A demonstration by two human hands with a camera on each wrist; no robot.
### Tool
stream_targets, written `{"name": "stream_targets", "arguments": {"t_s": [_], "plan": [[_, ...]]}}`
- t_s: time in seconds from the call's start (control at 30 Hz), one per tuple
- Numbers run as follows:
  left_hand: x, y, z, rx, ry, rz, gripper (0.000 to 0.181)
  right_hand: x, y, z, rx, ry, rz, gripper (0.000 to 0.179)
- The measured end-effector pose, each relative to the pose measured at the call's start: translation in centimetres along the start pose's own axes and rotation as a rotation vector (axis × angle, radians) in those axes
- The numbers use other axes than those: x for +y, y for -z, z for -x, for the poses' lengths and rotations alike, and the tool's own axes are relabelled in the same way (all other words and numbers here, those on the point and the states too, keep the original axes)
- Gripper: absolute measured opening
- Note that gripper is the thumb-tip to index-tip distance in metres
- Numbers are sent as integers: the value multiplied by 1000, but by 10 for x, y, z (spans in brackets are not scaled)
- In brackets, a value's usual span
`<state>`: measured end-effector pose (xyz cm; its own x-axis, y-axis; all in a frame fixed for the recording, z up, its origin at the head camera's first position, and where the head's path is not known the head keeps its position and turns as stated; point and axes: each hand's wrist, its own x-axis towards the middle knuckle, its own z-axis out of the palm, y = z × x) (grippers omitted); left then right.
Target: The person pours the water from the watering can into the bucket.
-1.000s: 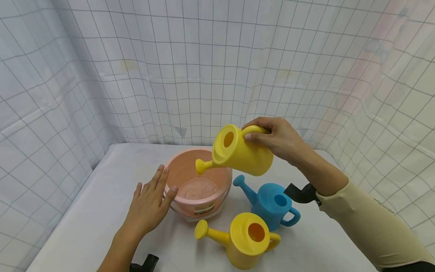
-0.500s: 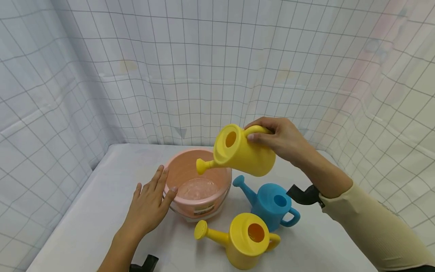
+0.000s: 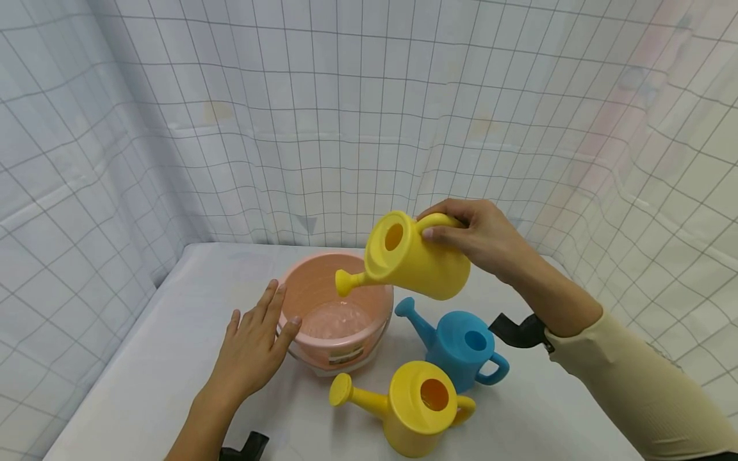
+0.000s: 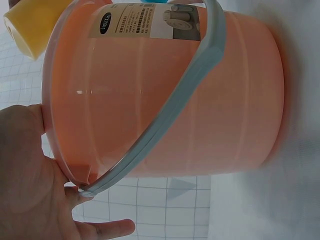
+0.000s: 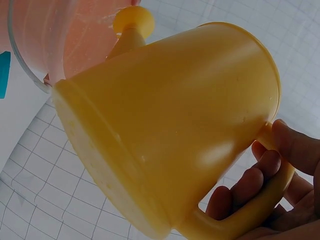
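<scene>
My right hand (image 3: pixel 484 234) grips the handle of a yellow watering can (image 3: pixel 429 269), thumb on top. The can is tilted, its spout pointing down and left over a pink bucket (image 3: pixel 308 275). In the right wrist view, the fingers curl through the handle and the spout head (image 5: pixel 134 21) overlaps the bucket. Rippled water (image 3: pixel 337 320) lies in the bottom of the bucket. My left hand (image 3: pixel 254 346) touches the bucket's left rim with its fingers spread and extended. The left wrist view shows the bucket's grey carrying handle (image 4: pixel 170 110) hanging across its side.
A blue watering can (image 3: pixel 458 342) stands upright right of the bucket. Nearer the front stands a second yellow watering can (image 3: pixel 418 410), spout to the left. All rest on a white-covered table (image 3: pixel 144 358), with grid-patterned curtains (image 3: pixel 357 128) behind and at both sides.
My right hand and the held watering can have shifted slightly to the right. Ripples in the bucket's water have changed. The left hand has stayed at the rim.
</scene>
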<state>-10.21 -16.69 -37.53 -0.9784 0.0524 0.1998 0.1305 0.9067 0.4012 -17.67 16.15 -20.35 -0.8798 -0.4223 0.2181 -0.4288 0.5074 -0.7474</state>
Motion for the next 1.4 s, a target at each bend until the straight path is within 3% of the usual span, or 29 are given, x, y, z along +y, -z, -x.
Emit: {"name": "stream_targets", "arguments": {"t_s": [1.4], "plan": [[1,0,0,-7,5,4,68,-1,2,-2,-16,3,17,27]]}}
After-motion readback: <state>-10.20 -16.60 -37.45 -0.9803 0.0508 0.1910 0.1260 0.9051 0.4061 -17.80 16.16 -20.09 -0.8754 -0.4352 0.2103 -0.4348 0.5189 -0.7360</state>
